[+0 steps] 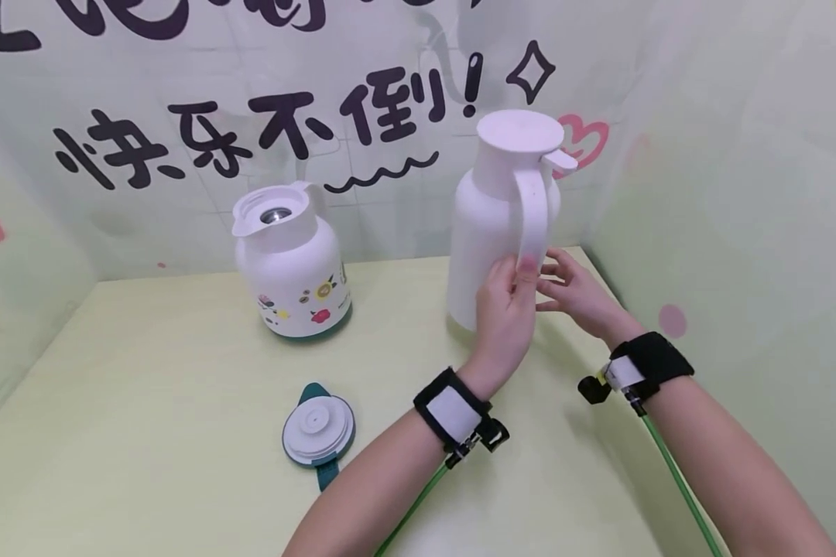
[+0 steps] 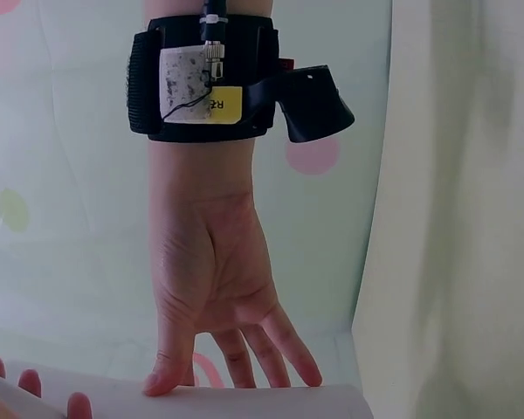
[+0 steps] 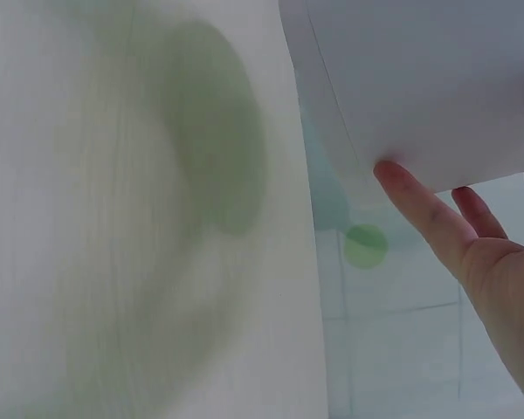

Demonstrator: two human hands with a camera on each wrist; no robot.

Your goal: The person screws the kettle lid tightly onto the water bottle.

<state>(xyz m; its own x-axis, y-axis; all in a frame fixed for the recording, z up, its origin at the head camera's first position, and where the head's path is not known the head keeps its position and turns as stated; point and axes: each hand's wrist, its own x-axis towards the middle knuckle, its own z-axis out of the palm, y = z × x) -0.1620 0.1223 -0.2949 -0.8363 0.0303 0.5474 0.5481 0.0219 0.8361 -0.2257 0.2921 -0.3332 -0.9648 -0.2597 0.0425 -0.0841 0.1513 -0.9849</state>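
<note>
A tall white thermos jug, with its lid on, is at the back right, its base close over the tabletop. My left hand grips the lower part of its handle, thumb on the outside. To the right, my right hand has its fingers spread and touching the jug's side. The right wrist view shows these fingers against the jug's white body near its bottom end. In the left wrist view my right hand's fingertips meet the jug, while a few left fingertips show at the lower left.
A shorter white thermos with fruit prints stands left of the jug, its mouth uncovered. A white and green lid lies upside down in front of it. Printed sheeting hangs behind the table and at its sides.
</note>
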